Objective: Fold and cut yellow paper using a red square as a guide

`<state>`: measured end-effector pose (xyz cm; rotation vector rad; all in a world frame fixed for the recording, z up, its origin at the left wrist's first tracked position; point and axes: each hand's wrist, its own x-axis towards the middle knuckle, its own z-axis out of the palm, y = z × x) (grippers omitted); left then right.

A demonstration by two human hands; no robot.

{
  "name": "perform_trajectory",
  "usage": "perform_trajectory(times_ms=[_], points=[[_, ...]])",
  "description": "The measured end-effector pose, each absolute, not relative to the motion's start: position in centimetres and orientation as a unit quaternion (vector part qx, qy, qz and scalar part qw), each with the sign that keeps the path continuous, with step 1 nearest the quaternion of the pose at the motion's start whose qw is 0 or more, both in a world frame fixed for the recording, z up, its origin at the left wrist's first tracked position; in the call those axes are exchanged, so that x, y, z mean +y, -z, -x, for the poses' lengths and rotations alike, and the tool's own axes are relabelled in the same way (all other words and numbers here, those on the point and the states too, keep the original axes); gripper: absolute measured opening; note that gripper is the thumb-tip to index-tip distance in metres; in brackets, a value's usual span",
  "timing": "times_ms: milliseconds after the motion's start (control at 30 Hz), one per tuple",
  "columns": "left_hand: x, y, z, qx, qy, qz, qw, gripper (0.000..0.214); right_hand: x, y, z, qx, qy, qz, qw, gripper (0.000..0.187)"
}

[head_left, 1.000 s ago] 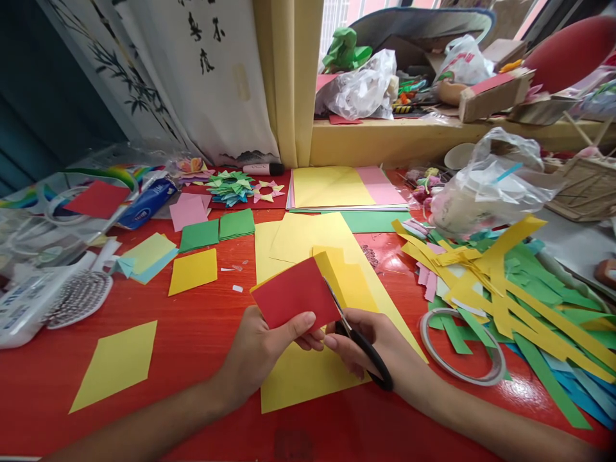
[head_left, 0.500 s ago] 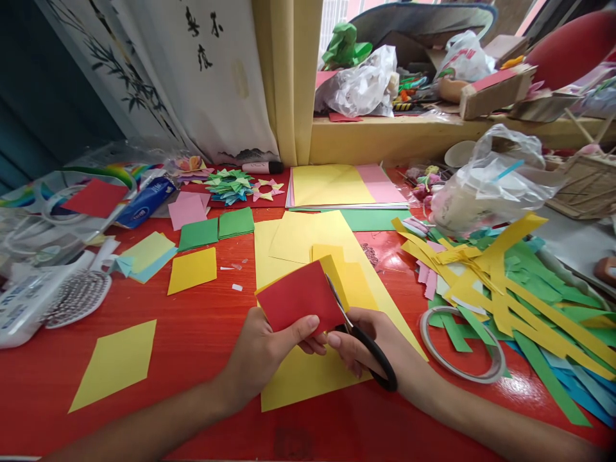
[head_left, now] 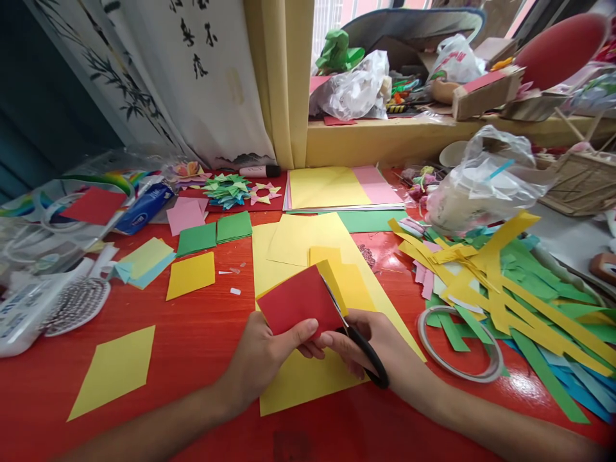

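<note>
My left hand (head_left: 262, 356) pinches a red paper square (head_left: 299, 301), thumb on top, holding it tilted above a large yellow sheet (head_left: 308, 378) on the red table (head_left: 192, 340). A yellow piece (head_left: 337, 282) lies folded against the red square's right side. My right hand (head_left: 370, 343) grips black-handled scissors (head_left: 366, 353); their blades run up along the red square's right edge, between red and yellow paper.
Yellow and green paper strips (head_left: 505, 289) pile up at the right beside a tape ring (head_left: 457, 343). Small coloured squares (head_left: 192, 273), a yellow diamond (head_left: 113, 369) and a hairbrush (head_left: 72, 305) lie at the left. Paper sheets (head_left: 337, 186) and a plastic bag (head_left: 486, 179) sit behind.
The scissor blades have slid further up along the red square's right edge. Both hands and the paper stayed in about the same place.
</note>
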<state>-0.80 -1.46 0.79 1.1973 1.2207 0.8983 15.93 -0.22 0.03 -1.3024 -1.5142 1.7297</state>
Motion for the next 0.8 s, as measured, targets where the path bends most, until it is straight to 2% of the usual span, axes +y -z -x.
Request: perform_trajectory(times_ms=[567, 800], points=[[-1.43, -0.72, 0.71, 0.525, -0.357, -0.514, 0.576, 0.025, -0.02, -0.08, -16.06, -0.564, -0.639, 0.469, 0.232, 0.032], [-1.45, -0.64, 0.56, 0.517, -0.354, -0.520, 0.580, 0.025, -0.07, -0.25, -15.97, -0.565, -0.635, 0.462, 0.252, 0.032]])
